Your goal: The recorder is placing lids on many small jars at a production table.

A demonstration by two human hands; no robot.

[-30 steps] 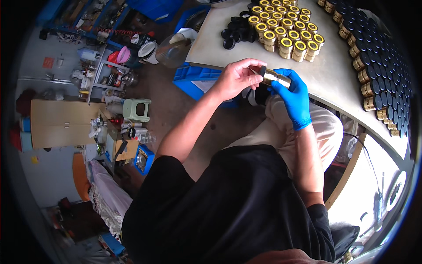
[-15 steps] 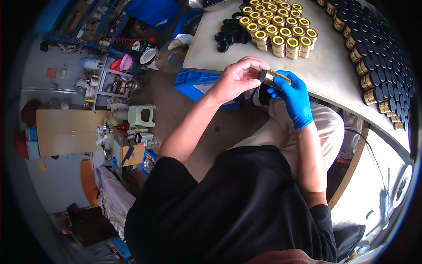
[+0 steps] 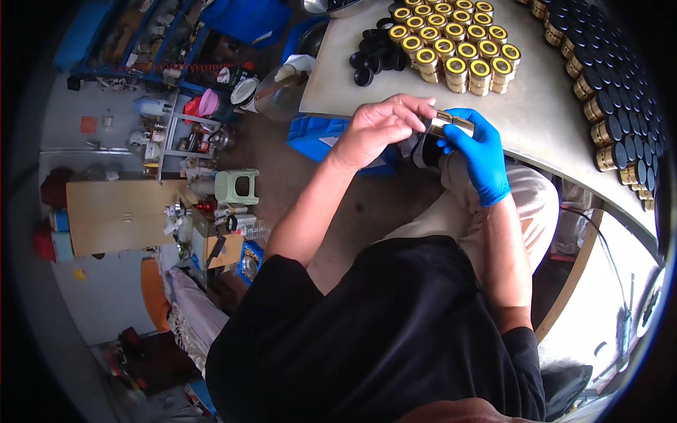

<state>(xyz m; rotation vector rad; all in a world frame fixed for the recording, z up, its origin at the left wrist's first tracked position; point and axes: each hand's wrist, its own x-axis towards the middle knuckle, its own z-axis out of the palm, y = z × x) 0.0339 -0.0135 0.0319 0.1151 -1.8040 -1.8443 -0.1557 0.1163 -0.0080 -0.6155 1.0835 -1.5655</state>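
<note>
In front of the table edge, my right hand (image 3: pixel 479 144), in a blue glove, grips a brass cylindrical fitting (image 3: pixel 460 124) by its right part. My bare left hand (image 3: pixel 384 127) closes its fingers and thumb around the other end, where a black cap (image 3: pixel 427 124) partly shows between the fingertips. How far the cap sits on the fitting is hidden by the fingers. Beyond my hands, several brass fittings (image 3: pixel 467 51) stand upright in a tight group on the table, showing yellow ring-shaped tops. Loose black caps (image 3: pixel 372 53) lie heaped to their left.
The pale table (image 3: pixel 331 81) has its near edge just past my hands. Rows of black-capped brass fittings (image 3: pixel 608 127) stand along its right side. A blue crate (image 3: pixel 310 137) is below the table edge, and a green stool (image 3: pixel 237 187) stands on the floor to the left.
The fingers of my left hand have shifted around the capped end of the fitting, covering more of the cap. The whole view has moved slightly; my right hand keeps its grip.
</note>
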